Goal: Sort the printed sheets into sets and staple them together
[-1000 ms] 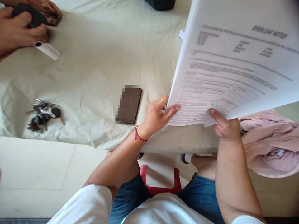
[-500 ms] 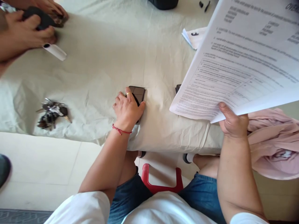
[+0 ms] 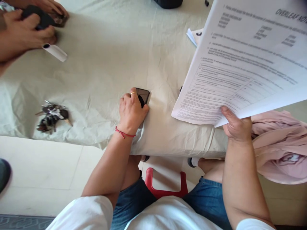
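My left hand (image 3: 131,110), with a ring and a red string bracelet, is over a dark smartphone (image 3: 143,93) lying on the cloth-covered table (image 3: 103,64). Its fingers curl around the phone, with the thumb by the right edge; the palm hides much of it. A black patch shows on the phone between thumb and forefinger; I cannot tell what it is. On the right, my right hand (image 3: 237,126) grips printed sheets of paper (image 3: 242,64) by their lower edge, thumb on top and the other fingers hidden behind. The sheets are tilted above the table.
A bunch of keys (image 3: 52,116) lies at the left. Another person's hands (image 3: 26,35) hold a dark object near a white rolled piece (image 3: 55,52). A black case (image 3: 169,2) stands at the far edge. Pink cloth (image 3: 278,147) lies at the right, and a red stool (image 3: 165,193) is below me.
The sheets in my right hand have swung slightly left and down, showing more of their heading and covering more of the dark item beside them. My left hand has shifted slightly on the phone.
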A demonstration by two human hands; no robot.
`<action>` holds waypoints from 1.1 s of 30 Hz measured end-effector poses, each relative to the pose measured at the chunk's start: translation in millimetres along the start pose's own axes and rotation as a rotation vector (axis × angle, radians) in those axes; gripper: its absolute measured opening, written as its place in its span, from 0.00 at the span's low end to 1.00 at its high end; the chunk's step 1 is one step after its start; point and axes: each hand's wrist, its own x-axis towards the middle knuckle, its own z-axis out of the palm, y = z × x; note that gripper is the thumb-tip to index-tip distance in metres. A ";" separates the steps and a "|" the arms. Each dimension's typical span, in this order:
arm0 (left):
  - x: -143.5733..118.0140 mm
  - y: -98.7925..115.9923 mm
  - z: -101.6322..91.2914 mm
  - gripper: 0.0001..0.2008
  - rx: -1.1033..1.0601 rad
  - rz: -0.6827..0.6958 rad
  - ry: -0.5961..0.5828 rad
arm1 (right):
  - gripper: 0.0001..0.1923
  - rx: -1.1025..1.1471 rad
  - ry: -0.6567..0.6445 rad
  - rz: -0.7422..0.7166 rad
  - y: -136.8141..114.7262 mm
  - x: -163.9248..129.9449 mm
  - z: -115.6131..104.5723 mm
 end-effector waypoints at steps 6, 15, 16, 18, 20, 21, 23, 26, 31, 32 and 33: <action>0.9 2.6 5.5 0.43 -0.027 0.031 0.046 | 0.27 0.056 -0.044 -0.001 1.3 0.0 -0.2; 0.3 -6.2 10.9 0.41 -0.118 0.051 0.073 | 0.28 0.176 -0.022 0.226 -12.7 -2.0 -9.1; -0.1 -8.6 10.1 0.40 -0.142 0.059 0.088 | 0.30 0.191 -0.006 0.266 -13.0 -1.3 -11.2; -1.6 -12.8 5.0 0.38 -0.184 0.066 0.120 | 0.32 0.190 0.012 0.350 -11.9 0.7 -16.4; -3.5 -16.0 -5.6 0.34 -0.208 0.048 0.125 | 0.32 0.159 -0.002 0.418 -9.4 2.4 -22.0; -4.7 -17.4 -12.6 0.31 -0.211 0.026 0.111 | 0.31 0.142 -0.017 0.438 -8.3 2.7 -24.7; -7.4 -20.6 -28.3 0.24 -0.223 -0.023 0.077 | 0.30 0.110 -0.045 0.459 -7.0 1.9 -29.5; -12.1 -28.8 -49.3 0.23 -0.155 -0.041 0.040 | 0.33 0.082 -0.077 0.484 -7.0 -1.5 -34.8; -23.3 -45.5 -65.6 0.28 0.130 0.052 -0.039 | 0.28 0.043 -0.110 0.464 -9.0 -4.7 -38.1; -25.9 -46.8 -66.6 0.28 0.167 0.074 -0.073 | 0.26 0.037 -0.115 0.460 -9.7 -4.6 -37.7; -28.3 -46.8 -66.9 0.28 0.196 0.094 -0.110 | 0.25 0.036 -0.118 0.456 -10.4 -4.4 -37.0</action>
